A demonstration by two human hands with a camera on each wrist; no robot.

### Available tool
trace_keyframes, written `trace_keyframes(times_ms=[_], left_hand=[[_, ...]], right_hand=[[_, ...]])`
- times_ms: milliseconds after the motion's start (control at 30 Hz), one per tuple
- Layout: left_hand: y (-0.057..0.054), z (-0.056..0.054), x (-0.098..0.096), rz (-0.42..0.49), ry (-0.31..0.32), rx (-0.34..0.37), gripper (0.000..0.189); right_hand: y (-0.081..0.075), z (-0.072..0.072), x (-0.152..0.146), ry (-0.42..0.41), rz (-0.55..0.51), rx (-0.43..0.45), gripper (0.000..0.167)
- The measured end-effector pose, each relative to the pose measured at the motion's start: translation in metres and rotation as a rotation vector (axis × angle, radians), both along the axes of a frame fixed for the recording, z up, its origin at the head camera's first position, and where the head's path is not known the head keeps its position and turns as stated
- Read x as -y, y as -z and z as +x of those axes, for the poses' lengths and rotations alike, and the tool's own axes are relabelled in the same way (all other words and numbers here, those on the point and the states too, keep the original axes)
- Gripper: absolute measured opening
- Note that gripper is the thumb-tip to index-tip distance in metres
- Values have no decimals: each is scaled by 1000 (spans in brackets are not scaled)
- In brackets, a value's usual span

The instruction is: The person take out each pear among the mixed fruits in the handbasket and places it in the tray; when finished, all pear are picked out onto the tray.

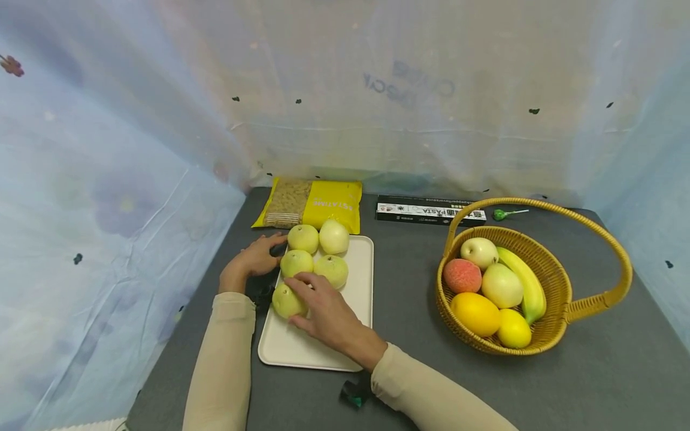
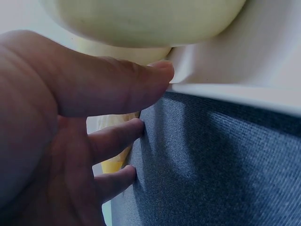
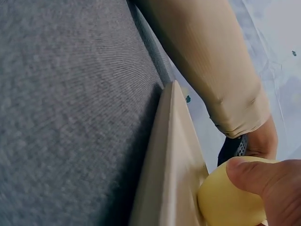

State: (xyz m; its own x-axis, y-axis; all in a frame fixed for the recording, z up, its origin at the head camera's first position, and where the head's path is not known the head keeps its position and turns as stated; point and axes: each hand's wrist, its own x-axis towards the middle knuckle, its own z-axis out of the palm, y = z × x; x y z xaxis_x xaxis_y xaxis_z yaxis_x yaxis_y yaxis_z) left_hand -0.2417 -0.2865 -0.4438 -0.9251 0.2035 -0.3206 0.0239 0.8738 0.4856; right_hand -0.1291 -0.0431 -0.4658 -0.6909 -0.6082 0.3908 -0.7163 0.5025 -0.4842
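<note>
A cream rectangular tray (image 1: 358,302) carries several round yellow-green fruits, like pears or apples. My right hand (image 1: 330,308) grips the nearest yellow-green fruit (image 1: 286,302) at the tray's left side, with the thumb on the near side and fingers over the top; in the right wrist view the thumb presses on this fruit (image 3: 230,197). At the tray's far left edge is my left hand (image 1: 257,254), fingers extended. In the left wrist view its thumb (image 2: 122,84) lies at the tray rim just below a fruit (image 2: 150,21), and its other fingertips touch the grey cloth.
Behind the tray lies a yellow pasta bag (image 1: 334,206). Right of it are a black pasta box (image 1: 431,211) and a green lollipop (image 1: 501,214). A handled wicker basket (image 1: 557,293) at the right holds a banana (image 1: 525,281), a lemon (image 1: 514,328) and other fruits.
</note>
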Motion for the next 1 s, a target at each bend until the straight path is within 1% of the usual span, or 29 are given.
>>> trace_keyframes(times_ms=[67, 100, 200, 300, 333, 400, 433, 567, 700, 767, 800, 900, 1000], left_hand=[[2, -2, 1, 1, 0, 3, 67], [6, -4, 3, -1, 5, -2, 67], [7, -5, 5, 1, 8, -6, 68], [3, -2, 4, 8, 3, -4, 68], [-1, 1, 2, 10, 1, 5, 68], [-1, 1, 1, 13, -5, 11, 68], [-3, 2, 0, 15, -8, 18, 68], [0, 0, 0, 18, -9, 27, 68], [5, -4, 1, 16, -11, 24, 69], [6, -6, 2, 11, -8, 22, 69], [6, -6, 2, 10, -9, 22, 69], [8, -7, 4, 10, -8, 20, 69], [9, -8, 5, 9, -7, 19, 69]], right_hand=[[-3, 0, -3, -15, 1, 22, 74], [-4, 0, -5, -25, 2, 38, 75], [-10, 1, -16, -72, -23, 108, 78], [-16, 2, -32, -119, -72, 183, 79], [-20, 2, -39, -132, -93, 211, 80], [-26, 1, -55, -144, -125, 249, 80], [-29, 1, -64, -147, -140, 263, 81], [-43, -3, -108, -150, -210, 321, 81], [-58, -3, -159, -146, -298, 431, 78], [-66, -2, -187, -133, -313, 490, 77], [-69, -2, -200, -128, -312, 505, 77], [-76, 0, -236, -105, -304, 523, 73], [-81, 3, -266, -57, -301, 500, 68]])
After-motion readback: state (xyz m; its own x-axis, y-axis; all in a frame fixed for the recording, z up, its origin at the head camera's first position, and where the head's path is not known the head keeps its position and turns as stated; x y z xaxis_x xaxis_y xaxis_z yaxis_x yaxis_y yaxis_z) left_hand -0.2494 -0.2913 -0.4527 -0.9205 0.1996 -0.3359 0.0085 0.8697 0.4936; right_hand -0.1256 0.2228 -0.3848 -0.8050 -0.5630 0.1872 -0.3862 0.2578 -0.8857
